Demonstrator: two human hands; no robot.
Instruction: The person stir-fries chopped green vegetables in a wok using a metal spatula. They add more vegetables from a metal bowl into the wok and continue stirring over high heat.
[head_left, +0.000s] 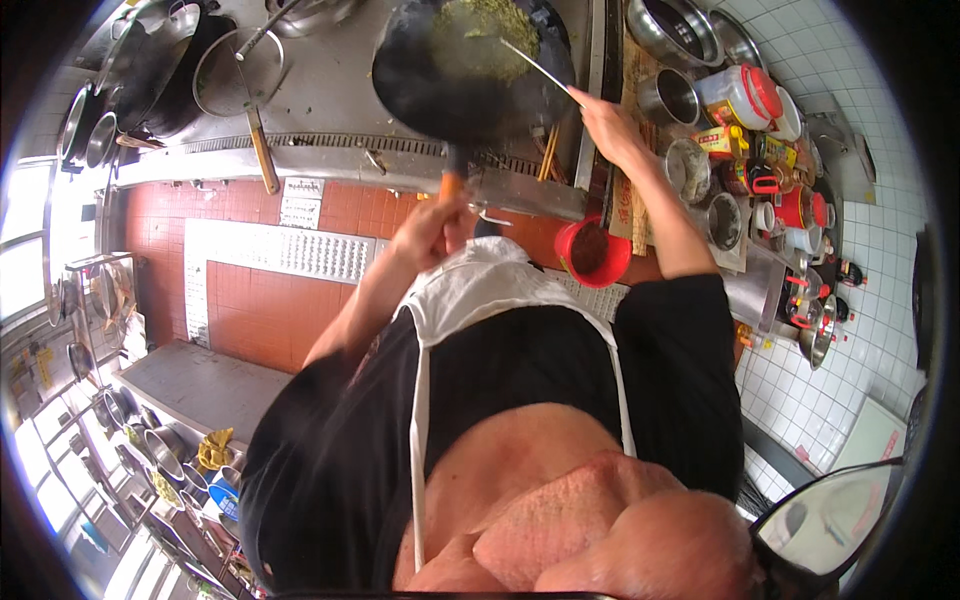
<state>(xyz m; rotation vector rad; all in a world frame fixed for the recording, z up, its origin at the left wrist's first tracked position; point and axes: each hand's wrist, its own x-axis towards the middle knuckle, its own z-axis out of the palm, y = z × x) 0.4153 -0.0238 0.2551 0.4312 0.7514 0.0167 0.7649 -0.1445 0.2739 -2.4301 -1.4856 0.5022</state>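
Note:
A black wok (465, 97) stands on the steel stove at the top centre, with steam over it. My left hand (435, 229) is closed around the end of the wok's handle (451, 184), which has an orange grip. In my right hand (606, 124) is the thin metal handle of a cooking utensil (536, 66). Its far end goes into a heap of yellow-green food (491, 30) on the wok's far side, where the food and steam hide its head. Wooden chopsticks (549, 152) lie by the stove's front edge, right of the wok handle.
Left of the wok a round mesh strainer (238, 71) lies with its wooden handle over the stove edge, near large dark woks (161, 67). A red bucket (596, 253) is below my right forearm. Steel bowls (670, 97), jars (739, 94) and bottles crowd the right-hand counter.

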